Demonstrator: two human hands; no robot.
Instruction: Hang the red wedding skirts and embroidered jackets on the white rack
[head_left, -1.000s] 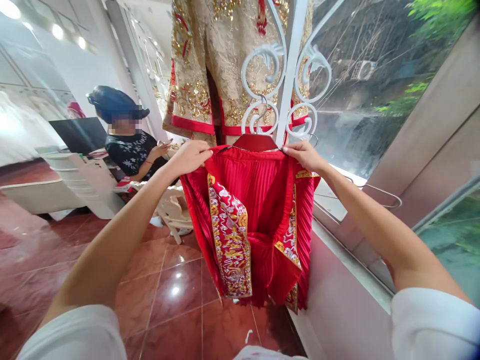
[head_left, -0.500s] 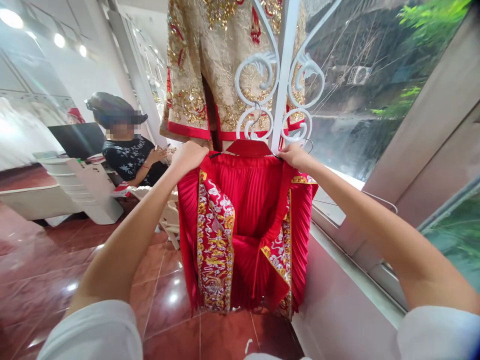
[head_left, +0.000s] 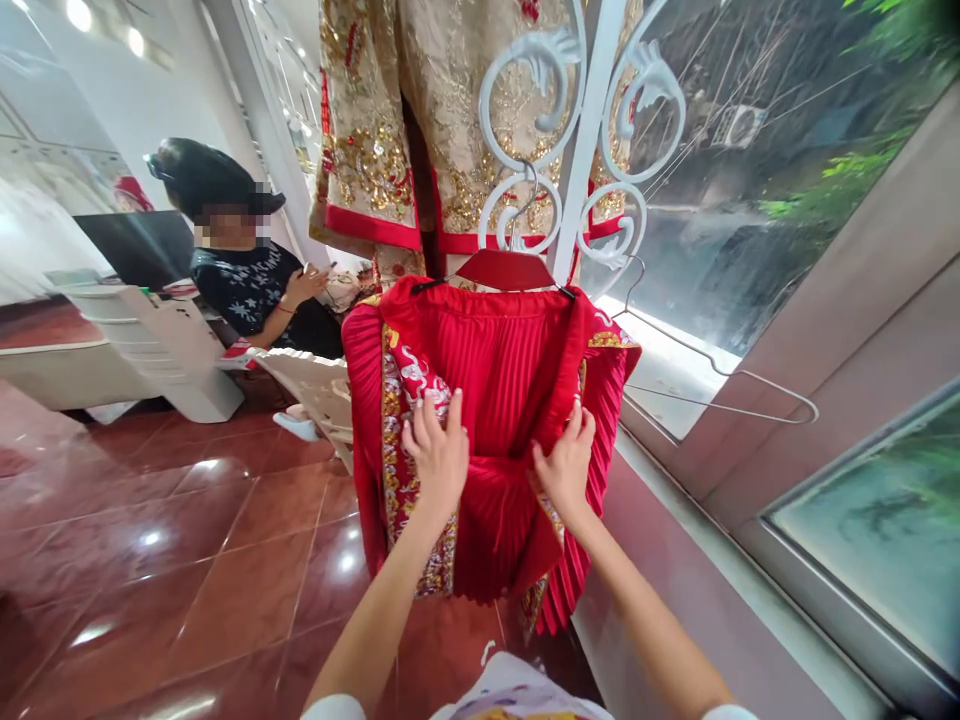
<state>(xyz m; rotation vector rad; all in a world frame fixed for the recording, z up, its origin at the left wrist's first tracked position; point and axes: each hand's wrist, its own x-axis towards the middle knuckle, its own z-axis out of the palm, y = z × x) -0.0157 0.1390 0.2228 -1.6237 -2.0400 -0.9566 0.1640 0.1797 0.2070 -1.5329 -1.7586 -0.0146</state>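
Note:
A red pleated skirt (head_left: 499, 345) with gold and silver embroidered panels hangs by black clips from a red hanger (head_left: 504, 270). The hanger's metal hook is on the white scrolled ironwork (head_left: 577, 150). My left hand (head_left: 439, 450) is open, fingers spread, at the skirt's left embroidered panel (head_left: 401, 470). On the other side, my right hand (head_left: 566, 460) has its thumb and fingers apart by the right front fold of the skirt. Neither hand visibly grips cloth, though light contact cannot be ruled out. Behind hangs a gold, red-trimmed embroidered garment (head_left: 480, 190).
A bare wire hanger (head_left: 720, 372) hangs at the right by the window (head_left: 697, 200). A low wall (head_left: 645, 580) runs beneath it. To the left, a person in a dark top (head_left: 251, 290) sits near a desk (head_left: 161, 350) and a cream chair (head_left: 311, 395). The floor is red tile.
Both hands have let go of the skirt's top corners at the hanger and moved down and inward to its front panels. The view has shifted slightly, showing more of the wire hanger.

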